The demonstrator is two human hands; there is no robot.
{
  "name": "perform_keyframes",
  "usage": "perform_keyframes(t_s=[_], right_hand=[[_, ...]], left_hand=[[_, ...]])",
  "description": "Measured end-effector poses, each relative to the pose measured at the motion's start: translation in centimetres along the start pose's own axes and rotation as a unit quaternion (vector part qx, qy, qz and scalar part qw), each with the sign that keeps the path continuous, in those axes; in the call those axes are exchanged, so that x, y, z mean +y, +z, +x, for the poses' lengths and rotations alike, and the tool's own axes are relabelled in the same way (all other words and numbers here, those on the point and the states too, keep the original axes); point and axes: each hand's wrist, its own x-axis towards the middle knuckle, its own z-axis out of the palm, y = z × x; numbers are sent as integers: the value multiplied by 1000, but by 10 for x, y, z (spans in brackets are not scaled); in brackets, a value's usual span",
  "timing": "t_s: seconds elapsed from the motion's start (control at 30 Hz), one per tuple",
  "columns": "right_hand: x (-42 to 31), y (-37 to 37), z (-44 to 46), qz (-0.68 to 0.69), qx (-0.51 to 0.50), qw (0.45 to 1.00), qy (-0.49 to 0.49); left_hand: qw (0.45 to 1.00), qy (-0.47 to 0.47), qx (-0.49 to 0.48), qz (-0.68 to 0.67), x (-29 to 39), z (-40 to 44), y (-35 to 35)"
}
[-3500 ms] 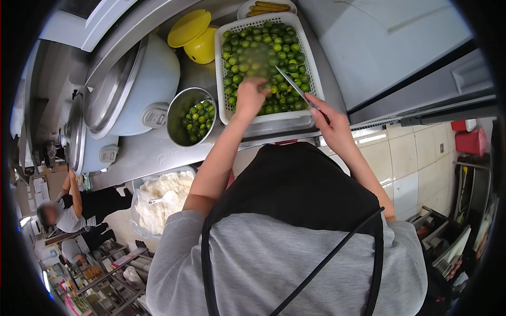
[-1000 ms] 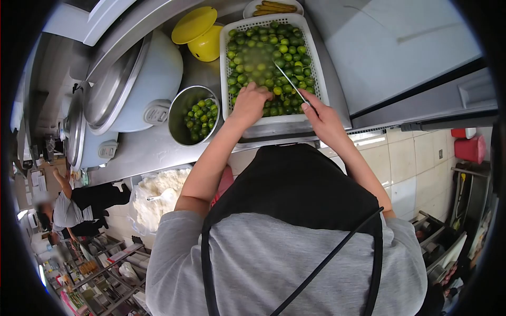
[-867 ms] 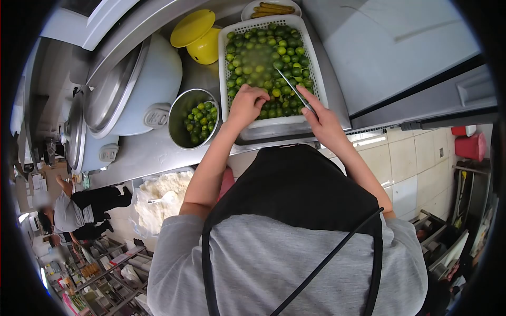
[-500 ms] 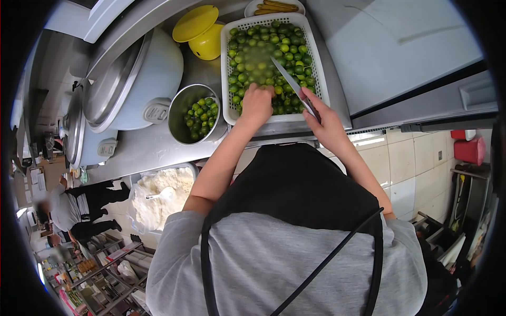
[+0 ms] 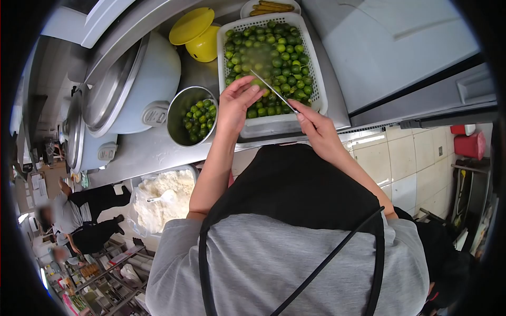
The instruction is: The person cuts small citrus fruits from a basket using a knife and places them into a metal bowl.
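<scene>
Small green citrus fruits (image 5: 287, 71) fill a white perforated basket (image 5: 320, 89). Over its near left part is my left hand (image 5: 238, 100), fingers and thumb pinched around one green fruit (image 5: 258, 83). My right hand (image 5: 315, 128), at the near right corner, grips the handle of a knife (image 5: 275, 91). The blade points up and left and lies across or just over the held fruit; a blur hides whether it cuts in. A round metal pot (image 5: 175, 125) left of the basket holds more green fruits (image 5: 200, 120).
A yellow container (image 5: 203, 45) and large cookers (image 5: 158, 79) stand left on the metal counter (image 5: 150, 152). Behind the basket is a plate of brown sticks (image 5: 271, 7). Below the counter sits a tub of white food (image 5: 166, 192) with a scoop. People (image 5: 66, 213) stand far left.
My left hand has lifted from the fruits and turned, now showing one fruit in its fingers. The knife has swung left, its tip close to that hand. The people at far left have shifted.
</scene>
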Motion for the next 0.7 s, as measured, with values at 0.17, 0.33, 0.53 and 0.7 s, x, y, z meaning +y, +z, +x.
perform_keyframes(t_s=[0.17,0.33,0.53,0.7], right_hand=[[-2,1,3,9,-10,1000,-3],[13,-5,6,15,17,999,39],[3,-9,-1,6,32,999,19],[-4,-2,-9,-44,25,996,-70]], left_hand=[[1000,3,-24,-20,-3,-1,-1],[997,2,-70,-24,3,-6,2],[997,26,-73,19,5,-3,8],[996,80,-7,33,3,2,8]])
